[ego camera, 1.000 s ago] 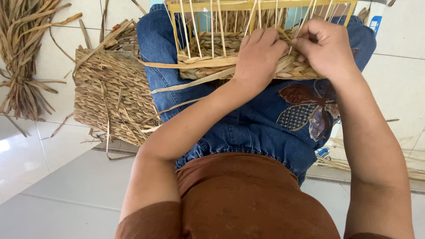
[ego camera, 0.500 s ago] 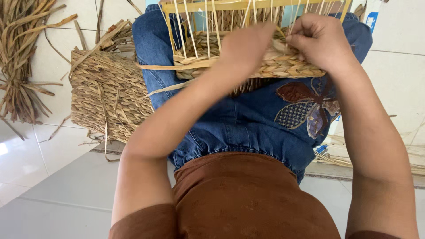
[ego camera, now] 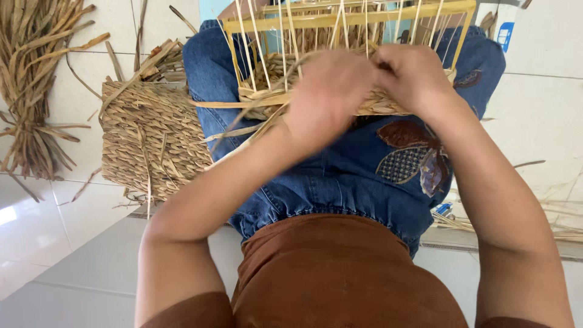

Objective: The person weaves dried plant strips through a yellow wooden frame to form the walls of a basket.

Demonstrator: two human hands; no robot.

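Note:
A half-woven basket [ego camera: 285,67] with a yellow wooden frame [ego camera: 340,18] and thin upright stakes rests on my lap, over blue jeans. My left hand [ego camera: 325,97] is blurred and closed around dried straw strands [ego camera: 243,124] that trail off to the left. My right hand [ego camera: 410,76] pinches the woven straw band at the basket's near wall, right beside my left hand. Both hands hide the spot where the strands meet the weave.
A finished woven straw basket [ego camera: 152,140] lies on the tiled floor at my left. A bundle of loose dried straw [ego camera: 33,91] lies further left. More straw strands [ego camera: 546,218] lie at the right. A blue and white package [ego camera: 504,35] sits at the top right.
My left hand has moved leftward and down along the basket's near wall, pulling the straw strands with it. My right hand has stayed at the weave. The view has shifted slightly.

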